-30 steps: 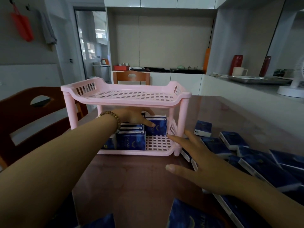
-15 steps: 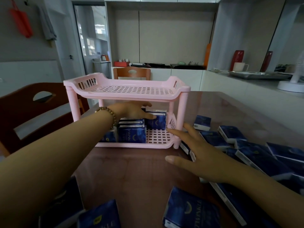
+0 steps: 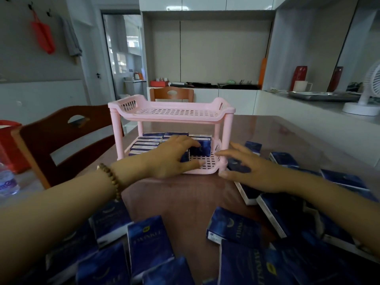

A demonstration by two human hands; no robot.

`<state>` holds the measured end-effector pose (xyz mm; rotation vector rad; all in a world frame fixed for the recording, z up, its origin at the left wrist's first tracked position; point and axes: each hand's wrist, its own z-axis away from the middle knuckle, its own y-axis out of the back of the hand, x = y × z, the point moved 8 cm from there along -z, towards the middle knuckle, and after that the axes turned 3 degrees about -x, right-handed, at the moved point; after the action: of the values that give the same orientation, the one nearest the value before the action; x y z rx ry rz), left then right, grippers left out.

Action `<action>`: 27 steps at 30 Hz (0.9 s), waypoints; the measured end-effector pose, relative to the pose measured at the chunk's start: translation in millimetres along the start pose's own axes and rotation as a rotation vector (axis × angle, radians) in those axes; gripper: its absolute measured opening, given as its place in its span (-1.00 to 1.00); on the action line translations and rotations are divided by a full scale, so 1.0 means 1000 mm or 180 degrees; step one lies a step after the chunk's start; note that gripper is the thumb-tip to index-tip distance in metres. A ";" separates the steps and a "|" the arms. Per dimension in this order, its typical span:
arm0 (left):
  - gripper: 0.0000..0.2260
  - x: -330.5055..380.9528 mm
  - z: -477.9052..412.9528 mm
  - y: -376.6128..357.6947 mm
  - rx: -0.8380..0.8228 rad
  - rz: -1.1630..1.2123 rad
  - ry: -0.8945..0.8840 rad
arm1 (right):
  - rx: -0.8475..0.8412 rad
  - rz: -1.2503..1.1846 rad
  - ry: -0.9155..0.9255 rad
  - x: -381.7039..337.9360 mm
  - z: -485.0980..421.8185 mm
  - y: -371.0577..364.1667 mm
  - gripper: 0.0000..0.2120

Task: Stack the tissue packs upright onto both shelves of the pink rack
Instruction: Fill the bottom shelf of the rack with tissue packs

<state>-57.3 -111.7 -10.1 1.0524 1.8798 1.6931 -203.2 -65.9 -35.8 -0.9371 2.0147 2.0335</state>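
Probably to keep the row standing, the left hand [image 3: 172, 156] curls its fingers round an upright tissue pack [image 3: 203, 151] on the lower shelf [image 3: 205, 163] of the pink rack [image 3: 172, 112], while the right hand [image 3: 253, 170] lies open over loose packs [image 3: 232, 225] beside it, seemingly ready to take one.

A brown bench [image 3: 185, 198] has a wooden chair [image 3: 61, 138] at its left side and a second chair [image 3: 171, 94] at its far end. Right of the bench, a counter [image 3: 308, 112] carries a white fan [image 3: 368, 93], white mug [image 3: 301, 86] and red vase [image 3: 300, 76].
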 end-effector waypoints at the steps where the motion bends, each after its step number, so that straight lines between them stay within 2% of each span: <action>1: -0.55 0.008 0.006 -0.002 -0.0020 0.0153 -0.0033 | -0.0002 0.0017 -0.0013 0.000 0.005 0.006 -0.38; 5: -0.76 0.044 0.024 -0.030 -0.0690 0.1100 -0.0218 | -0.0059 0.0093 -0.0276 0.004 0.036 0.028 -0.46; 7: -0.82 0.057 0.027 -0.042 -0.0841 0.1159 -0.0364 | -0.0272 0.0252 -0.0448 0.012 0.051 0.030 -0.45; 17: -0.51 0.063 0.035 -0.067 -0.1153 0.1064 -0.0393 | -0.0761 0.0392 -0.0898 0.034 0.086 0.020 -0.56; 21: -0.84 0.073 0.041 -0.063 -0.1324 0.1578 -0.0464 | -0.0679 0.0438 -0.1019 0.035 0.082 0.019 -0.47; 24: -0.78 0.058 0.038 -0.060 -0.1051 0.1831 -0.0264 | -0.0629 0.0381 -0.0925 0.031 0.081 0.018 -0.51; 27: -0.70 0.031 0.035 -0.053 -0.0653 0.2022 -0.0015 | -0.0371 -0.0195 -0.0536 0.017 0.076 0.018 -0.61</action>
<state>-65.9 -64.4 -62.2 1.6755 1.3994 2.1492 -251.0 -2.3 -35.6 -0.8059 1.7781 2.1377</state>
